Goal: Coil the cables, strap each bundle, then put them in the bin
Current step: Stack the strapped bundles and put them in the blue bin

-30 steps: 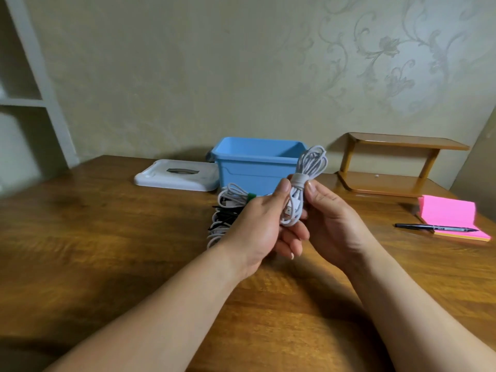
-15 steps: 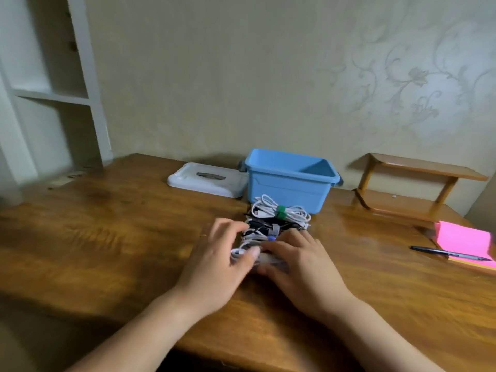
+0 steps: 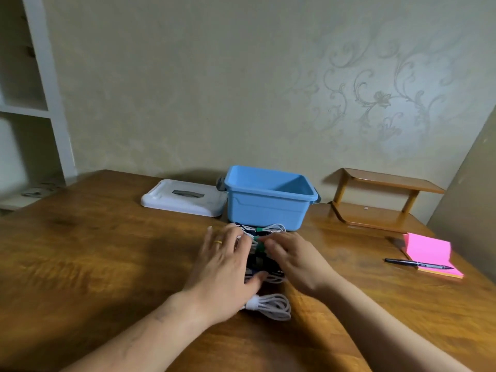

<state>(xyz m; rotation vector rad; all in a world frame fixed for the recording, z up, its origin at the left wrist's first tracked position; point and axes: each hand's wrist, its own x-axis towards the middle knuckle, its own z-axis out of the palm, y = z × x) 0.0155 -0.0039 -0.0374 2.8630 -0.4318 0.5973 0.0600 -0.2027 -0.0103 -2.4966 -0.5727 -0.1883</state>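
Observation:
A white cable bundle (image 3: pixel 271 306) with a white strap lies on the wooden table (image 3: pixel 107 264) nearest me, free of both hands. Beyond it a row of strapped bundles (image 3: pixel 264 264), white and black with green straps, runs toward the open blue bin (image 3: pixel 268 208). My left hand (image 3: pixel 224 261) reaches over the left side of that row with fingers spread and fairly straight. My right hand (image 3: pixel 292 257) reaches over the right side, its fingertips by a green strap (image 3: pixel 259 247). Both hands are motion-blurred, and whether they touch the bundles is unclear.
The bin's white lid (image 3: pixel 185 197) lies flat to its left. A small wooden shelf (image 3: pixel 381 202) stands at the back right. A pink notepad (image 3: pixel 429 253) with a black pen (image 3: pixel 418 264) lies at the right. White shelving stands at the far left.
One second ago both hands held the white strapped bundle upright. They set it down on the table, then moved forward over the row of other bundles. The camera view has tilted up.

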